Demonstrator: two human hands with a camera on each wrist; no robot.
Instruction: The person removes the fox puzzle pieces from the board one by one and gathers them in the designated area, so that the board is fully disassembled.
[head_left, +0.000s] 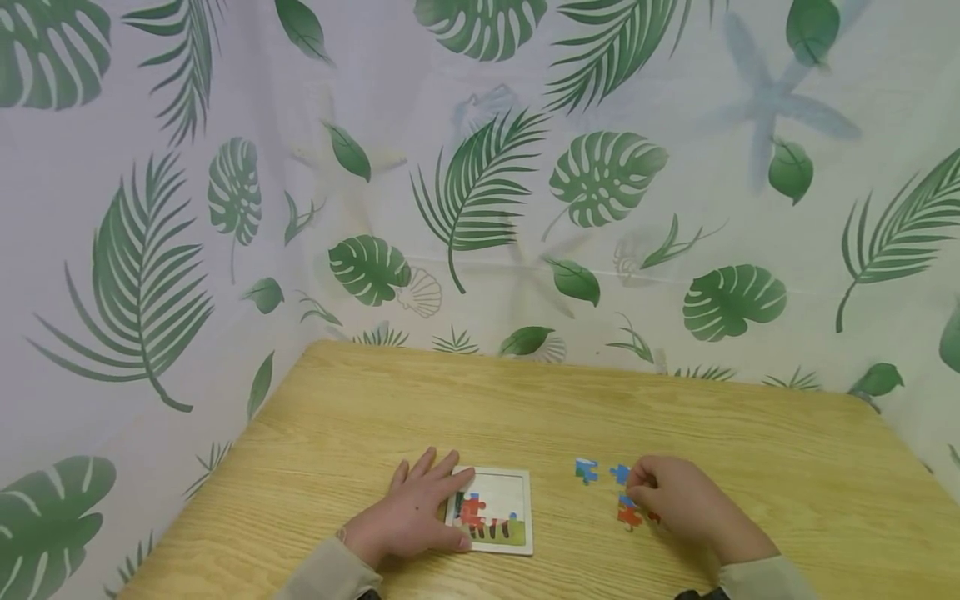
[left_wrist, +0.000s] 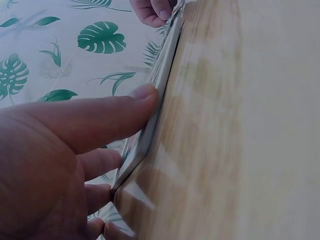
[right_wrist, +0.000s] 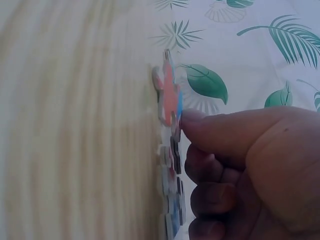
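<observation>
My left hand (head_left: 414, 510) rests spread over the left side of a small white-framed puzzle board (head_left: 531, 517). Its thumb (left_wrist: 120, 117) lies on the frame's near edge, and the other fingertips reach the left edge. Inside the frame, joined pieces (head_left: 480, 521) show red, black stripes and green. Over to the right, my right hand (head_left: 678, 504) has curled fingers and pinches a red puzzle piece with a blue edge (right_wrist: 170, 95) at that blue edge, thumb tip right against it. The piece is tilted in the right wrist view; the index fingertip is hidden there.
A blue and green piece (head_left: 586, 471) and a blue piece (head_left: 620, 474) lie on the wooden table (head_left: 420, 400) between the board and my right hand. Several pieces (right_wrist: 171, 185) line up edge-on below the pinched one. A leaf-print cloth (head_left: 480, 317) hangs behind the table.
</observation>
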